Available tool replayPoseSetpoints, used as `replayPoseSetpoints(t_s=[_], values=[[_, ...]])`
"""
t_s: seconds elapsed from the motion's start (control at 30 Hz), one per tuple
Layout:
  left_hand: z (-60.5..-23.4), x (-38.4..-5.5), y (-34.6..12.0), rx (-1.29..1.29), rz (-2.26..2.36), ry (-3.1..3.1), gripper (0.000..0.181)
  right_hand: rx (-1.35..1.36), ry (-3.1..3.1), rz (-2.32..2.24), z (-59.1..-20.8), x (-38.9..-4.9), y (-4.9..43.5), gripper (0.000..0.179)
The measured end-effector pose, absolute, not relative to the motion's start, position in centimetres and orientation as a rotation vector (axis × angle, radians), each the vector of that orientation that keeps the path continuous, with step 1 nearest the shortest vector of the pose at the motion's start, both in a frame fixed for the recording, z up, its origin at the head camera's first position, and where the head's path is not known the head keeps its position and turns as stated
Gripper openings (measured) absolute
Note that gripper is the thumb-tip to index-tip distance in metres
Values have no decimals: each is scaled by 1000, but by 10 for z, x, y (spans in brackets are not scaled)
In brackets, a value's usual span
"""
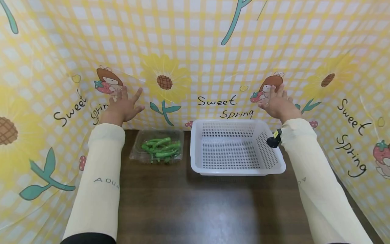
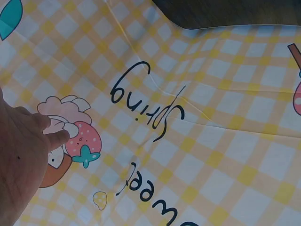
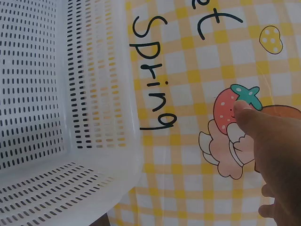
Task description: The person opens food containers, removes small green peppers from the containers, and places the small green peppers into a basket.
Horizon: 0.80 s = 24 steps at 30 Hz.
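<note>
My left hand (image 1: pixel 122 107) is raised with spread fingers in front of the checked cloth, above and left of a clear plastic box (image 1: pixel 134 154). Green peppers (image 1: pixel 164 147) lie heaped in that box. On the other side my right hand (image 1: pixel 279 104), fingers extended, is up near the cloth beyond the back right corner of a white perforated basket (image 1: pixel 237 171). Nothing is in the basket. In the right wrist view the thumb (image 3: pixel 273 136) points toward a printed strawberry, with the basket wall (image 3: pixel 96 75) at the left. Neither hand holds anything.
A dark brown table (image 1: pixel 182 206) carries the box and the basket side by side at its back. Yellow and white checked cloth (image 1: pixel 210 67) with printed flowers and lettering rises behind and along both sides. A small black device (image 1: pixel 273 139) is on the right wrist.
</note>
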<state>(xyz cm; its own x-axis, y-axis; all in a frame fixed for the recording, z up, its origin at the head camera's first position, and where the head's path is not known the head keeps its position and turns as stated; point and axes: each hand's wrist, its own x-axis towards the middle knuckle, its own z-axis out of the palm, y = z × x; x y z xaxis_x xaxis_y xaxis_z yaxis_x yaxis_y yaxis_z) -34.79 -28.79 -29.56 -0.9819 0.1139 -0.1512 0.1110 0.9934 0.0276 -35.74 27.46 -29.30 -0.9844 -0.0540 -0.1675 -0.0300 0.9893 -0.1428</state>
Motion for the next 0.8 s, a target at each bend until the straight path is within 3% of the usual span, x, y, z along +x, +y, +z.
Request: replayPoseSetpoints(t_s=[0.23, 0.4, 0.63, 0.8], values=[[-296, -352, -291, 217, 0, 2994, 76, -101, 2999, -196, -296, -360, 267, 91], [-299, -348, -278, 409, -1, 2984, 69, -281, 3103, -541, -307, -351, 230, 67], [-343, -318, -228, 791, -186, 2911, 60, -566, 2911, -1131, -337, -299, 143, 48], [-378, -284, -213, 896, -198, 2833, 72, -805, 2728, -1343, -357, -250, 79, 35]])
